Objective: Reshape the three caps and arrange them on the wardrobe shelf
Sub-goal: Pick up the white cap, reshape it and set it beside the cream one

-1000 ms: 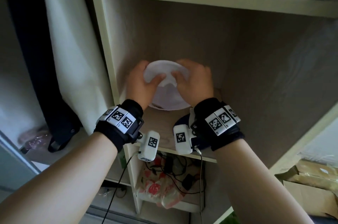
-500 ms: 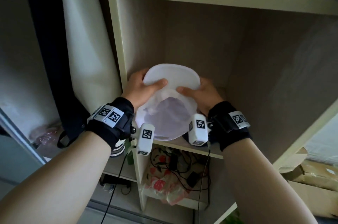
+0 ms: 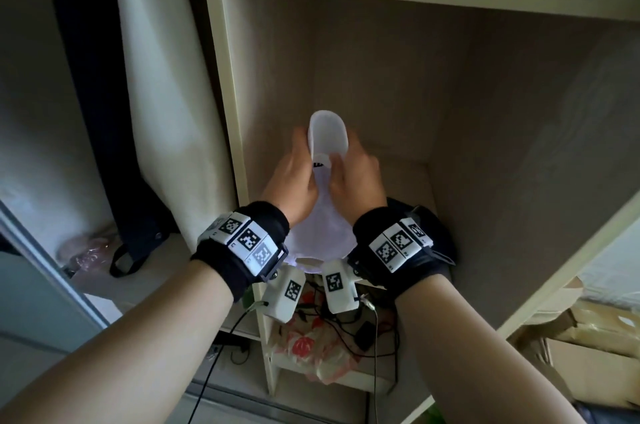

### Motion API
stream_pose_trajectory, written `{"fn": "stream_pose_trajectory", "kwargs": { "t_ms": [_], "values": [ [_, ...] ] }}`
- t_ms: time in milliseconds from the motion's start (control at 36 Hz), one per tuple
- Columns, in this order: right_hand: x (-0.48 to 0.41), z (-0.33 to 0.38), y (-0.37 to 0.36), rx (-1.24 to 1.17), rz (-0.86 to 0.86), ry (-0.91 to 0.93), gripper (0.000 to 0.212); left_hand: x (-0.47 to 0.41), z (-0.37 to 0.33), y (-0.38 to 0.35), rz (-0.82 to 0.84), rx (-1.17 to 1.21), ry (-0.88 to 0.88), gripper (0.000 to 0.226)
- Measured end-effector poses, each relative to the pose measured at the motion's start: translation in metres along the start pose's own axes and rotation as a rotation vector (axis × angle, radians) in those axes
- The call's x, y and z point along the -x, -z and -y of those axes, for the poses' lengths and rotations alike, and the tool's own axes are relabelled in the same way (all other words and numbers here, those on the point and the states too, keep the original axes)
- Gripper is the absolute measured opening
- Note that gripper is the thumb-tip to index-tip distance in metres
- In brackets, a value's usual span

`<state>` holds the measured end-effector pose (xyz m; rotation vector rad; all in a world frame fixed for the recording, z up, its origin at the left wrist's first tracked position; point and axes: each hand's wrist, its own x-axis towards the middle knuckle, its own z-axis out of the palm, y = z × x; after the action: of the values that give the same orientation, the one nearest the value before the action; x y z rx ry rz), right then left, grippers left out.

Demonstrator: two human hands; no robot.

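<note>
Dim cream wardrobe (image 3: pixel 221 84), brown back panel (image 3: pixel 381 77); cardboard boxes (image 3: pixel 588 354) lower right.

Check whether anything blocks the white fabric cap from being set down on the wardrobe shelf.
Both hands, left hand and right hand, grip the white fabric cap over the pale wooden wardrobe shelf. The back of the shelf looks bare. A dark cap lies at front right, beside the right wrist; set down clear of it.

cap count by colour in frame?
White fabric cap, held in both hands (left hand, right hand): 1
Dark cap on the wooden shelf, behind the right wrist: 1
Total visible: 2
</note>
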<state>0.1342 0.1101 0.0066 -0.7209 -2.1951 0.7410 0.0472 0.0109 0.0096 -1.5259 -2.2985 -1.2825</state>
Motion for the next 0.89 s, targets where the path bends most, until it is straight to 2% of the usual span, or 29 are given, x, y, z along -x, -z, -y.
{"fn": "stream_pose_trajectory", "kwargs": {
  "t_ms": [139,194,278,361,417,528,639,750,806,889],
  "values": [
    [-0.003,-0.02,0.016,-0.008,0.002,0.032,0.044,-0.008,0.009,0.011,-0.02,0.053,0.055,0.038],
    [-0.006,-0.028,0.023,-0.01,0.052,-0.025,0.043,-0.012,0.01,0.017,-0.026,0.06,0.08,0.04],
    [-0.006,-0.038,0.029,-0.147,0.115,-0.142,0.031,-0.014,0.007,0.022,-0.026,0.183,0.166,0.037],
    [-0.004,-0.042,0.029,-0.236,0.083,-0.196,0.031,-0.014,0.005,0.022,-0.048,0.33,0.232,0.029],
    [-0.002,-0.036,0.029,-0.244,0.02,-0.219,0.038,-0.012,0.006,0.021,-0.038,0.314,0.226,0.024],
    [-0.003,-0.026,0.027,-0.187,-0.082,-0.131,0.037,-0.007,0.008,0.02,-0.032,0.163,0.227,0.029],
    [-0.003,-0.018,0.022,-0.015,-0.043,-0.088,0.046,-0.008,0.002,0.017,-0.091,0.009,0.18,0.023],
    [0.009,-0.005,0.009,0.223,-0.038,-0.014,0.039,-0.008,0.0,0.009,-0.161,-0.122,0.125,0.029],
    [0.014,-0.006,0.008,0.346,0.008,0.022,0.036,-0.009,0.0,0.009,-0.153,-0.117,0.123,0.031],
    [0.017,-0.015,0.012,0.364,-0.01,0.084,0.063,-0.009,0.005,0.009,-0.051,-0.043,0.16,0.033]
  ]
}}
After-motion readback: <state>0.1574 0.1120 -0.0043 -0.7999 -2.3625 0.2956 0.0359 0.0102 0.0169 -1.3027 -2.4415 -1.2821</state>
